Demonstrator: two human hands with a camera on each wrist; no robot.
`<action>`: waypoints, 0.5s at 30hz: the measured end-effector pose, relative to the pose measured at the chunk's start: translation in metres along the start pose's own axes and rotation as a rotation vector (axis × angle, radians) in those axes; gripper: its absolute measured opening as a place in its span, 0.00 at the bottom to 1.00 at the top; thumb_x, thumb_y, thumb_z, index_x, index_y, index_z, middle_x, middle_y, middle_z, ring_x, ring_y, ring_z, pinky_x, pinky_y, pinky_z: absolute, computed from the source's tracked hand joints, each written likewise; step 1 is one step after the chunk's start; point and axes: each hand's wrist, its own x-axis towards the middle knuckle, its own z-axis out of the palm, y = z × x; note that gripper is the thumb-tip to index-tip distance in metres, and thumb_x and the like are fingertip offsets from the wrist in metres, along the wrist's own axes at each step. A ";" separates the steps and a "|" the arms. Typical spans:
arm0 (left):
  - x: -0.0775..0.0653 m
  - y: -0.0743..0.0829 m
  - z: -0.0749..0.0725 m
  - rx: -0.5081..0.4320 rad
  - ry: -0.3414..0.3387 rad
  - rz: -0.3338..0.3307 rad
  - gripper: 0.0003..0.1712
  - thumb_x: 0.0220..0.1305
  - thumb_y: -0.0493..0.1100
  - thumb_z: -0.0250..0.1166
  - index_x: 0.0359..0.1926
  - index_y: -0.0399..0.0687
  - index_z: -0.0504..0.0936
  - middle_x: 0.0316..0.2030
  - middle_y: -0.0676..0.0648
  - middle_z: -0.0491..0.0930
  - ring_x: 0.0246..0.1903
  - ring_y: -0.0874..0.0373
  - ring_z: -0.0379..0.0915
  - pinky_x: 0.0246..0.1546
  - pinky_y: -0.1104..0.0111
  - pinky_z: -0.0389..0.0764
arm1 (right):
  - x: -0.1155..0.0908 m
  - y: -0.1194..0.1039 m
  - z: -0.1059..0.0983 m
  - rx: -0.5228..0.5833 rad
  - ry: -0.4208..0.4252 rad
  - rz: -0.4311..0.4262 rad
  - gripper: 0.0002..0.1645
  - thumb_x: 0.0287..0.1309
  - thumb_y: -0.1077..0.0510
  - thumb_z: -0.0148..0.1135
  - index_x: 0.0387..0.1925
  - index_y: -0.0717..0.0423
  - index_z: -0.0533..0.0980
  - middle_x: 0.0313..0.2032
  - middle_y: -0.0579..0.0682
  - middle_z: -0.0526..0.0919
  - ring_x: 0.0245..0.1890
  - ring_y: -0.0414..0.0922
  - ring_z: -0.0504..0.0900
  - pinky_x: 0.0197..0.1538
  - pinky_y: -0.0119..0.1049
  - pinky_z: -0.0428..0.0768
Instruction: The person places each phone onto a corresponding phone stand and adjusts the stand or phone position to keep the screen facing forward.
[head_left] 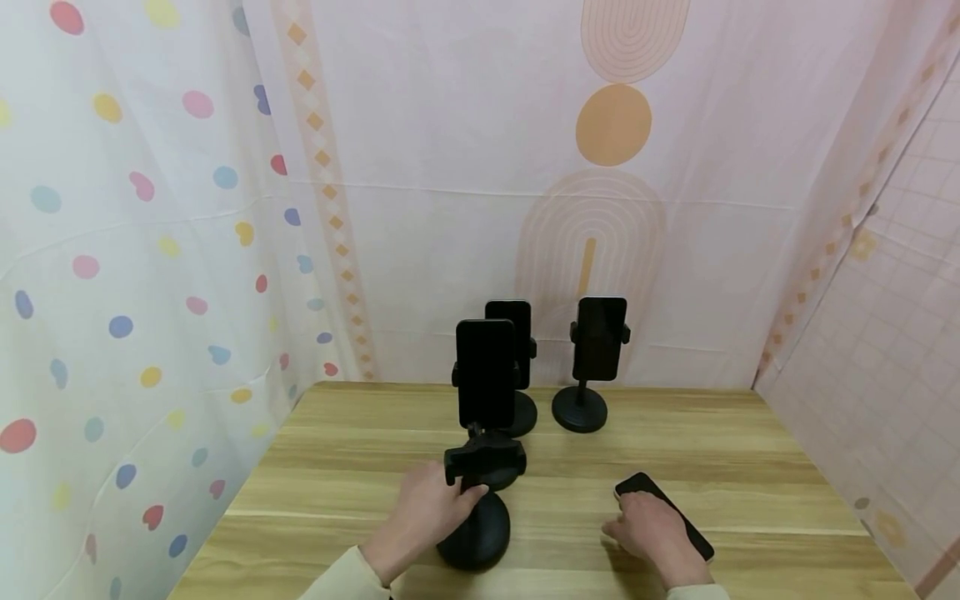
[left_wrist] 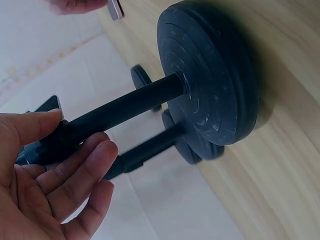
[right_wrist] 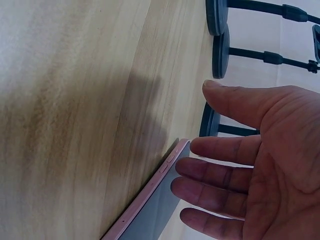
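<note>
My left hand grips a black phone stand just under its clamp, which carries no phone. In the left wrist view, the thumb and fingers of that hand are around the upper stem, and the round base is at the far end. My right hand is over a dark-screened phone lying flat on the table. Seen from the right wrist, this hand has its fingers extended beside the phone's pink edge; whether the fingertips touch it, I cannot tell.
Directly behind the held stand is another stand bearing a phone. Farther back are two more phones on stands, one partly hidden and one to the right. Patterned curtains border the wooden table.
</note>
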 end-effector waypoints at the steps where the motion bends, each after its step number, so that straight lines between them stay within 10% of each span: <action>1: 0.001 0.002 0.002 -0.007 -0.009 0.008 0.11 0.58 0.48 0.73 0.36 0.50 0.80 0.17 0.55 0.72 0.16 0.63 0.66 0.15 0.69 0.64 | 0.000 0.000 0.000 0.000 -0.002 0.002 0.27 0.56 0.49 0.71 0.46 0.69 0.79 0.39 0.57 0.83 0.44 0.58 0.81 0.50 0.55 0.77; 15: 0.032 0.029 0.024 -0.054 -0.142 -0.021 0.20 0.64 0.52 0.68 0.19 0.53 0.72 0.13 0.58 0.66 0.13 0.65 0.62 0.13 0.71 0.64 | -0.001 0.003 0.001 -0.006 -0.012 0.028 0.21 0.57 0.48 0.71 0.36 0.63 0.79 0.32 0.52 0.81 0.35 0.51 0.80 0.44 0.52 0.78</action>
